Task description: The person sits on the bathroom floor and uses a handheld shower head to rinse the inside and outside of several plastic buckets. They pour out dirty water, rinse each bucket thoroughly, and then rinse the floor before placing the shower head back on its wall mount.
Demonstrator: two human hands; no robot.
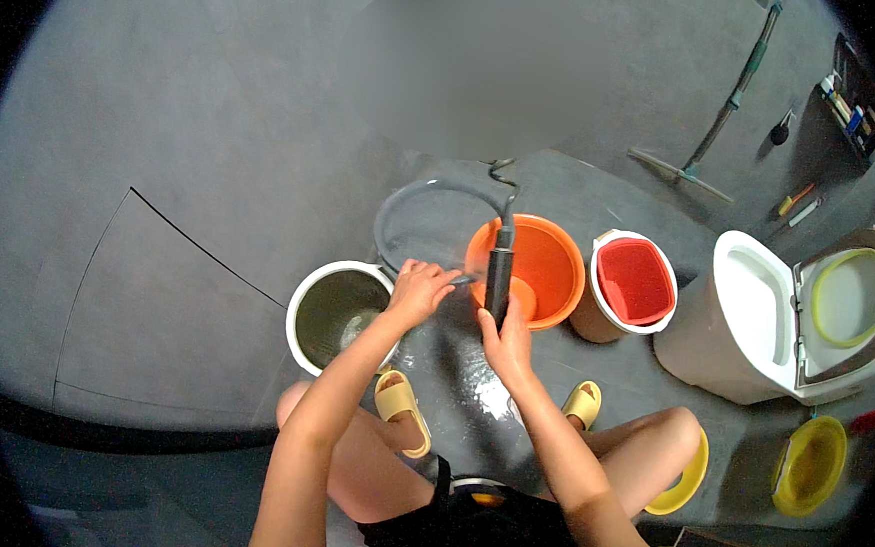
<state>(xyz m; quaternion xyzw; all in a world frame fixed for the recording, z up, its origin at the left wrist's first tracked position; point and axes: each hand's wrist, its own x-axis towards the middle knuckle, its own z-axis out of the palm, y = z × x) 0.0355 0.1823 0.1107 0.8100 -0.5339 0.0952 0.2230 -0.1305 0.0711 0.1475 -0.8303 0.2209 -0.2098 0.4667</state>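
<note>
My right hand (507, 345) grips the lower end of a black cylindrical handle (499, 277), held upright in front of an orange bucket (557, 281). A grey flexible hose (380, 221) loops left from the handle's top, and a dark coiled cord (504, 174) runs upward from there. My left hand (423, 291) pinches a short dark grey piece (465, 280) beside the handle. That piece is blurred, and whether it is the hose's end I cannot tell. Under my left forearm stands a white-rimmed bucket (326, 319), dark inside.
Right of the orange bucket stand a white bin holding a red basin (635, 280) and a toilet (758, 316) with its lid raised. A squeegee (709, 140) leans beyond. Wet floor (476, 374) shines between my yellow slippers (399, 406). Yellow basins (809, 465) lie lower right.
</note>
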